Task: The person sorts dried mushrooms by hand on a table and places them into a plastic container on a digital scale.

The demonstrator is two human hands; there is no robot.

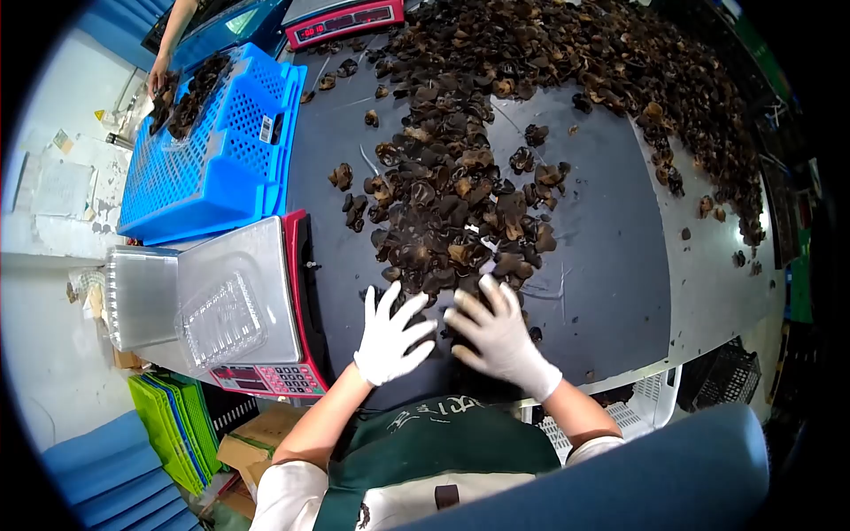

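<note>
My left hand [392, 343] and right hand [505, 342] (white gloves [535, 374] on): fingers [408, 311] spread apart, by near end of brown mushroom pile [443, 208] on dark surface [611, 265].

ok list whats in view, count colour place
table: one, dark grey, centre
dark pieces: many, brown to black, across table
scales: two, red and silver, left and top
clear tray: one, transparent, on nearer scale
crate: at least one, blue, upper left
baskets: several, mostly green, lower left
bin: one, white, below table
co-worker's hand: one, bare, at crate
apron: one, green, bottom centre
left hand: one, white glove, by pieces
right hand: one, white glove, by pieces
</note>
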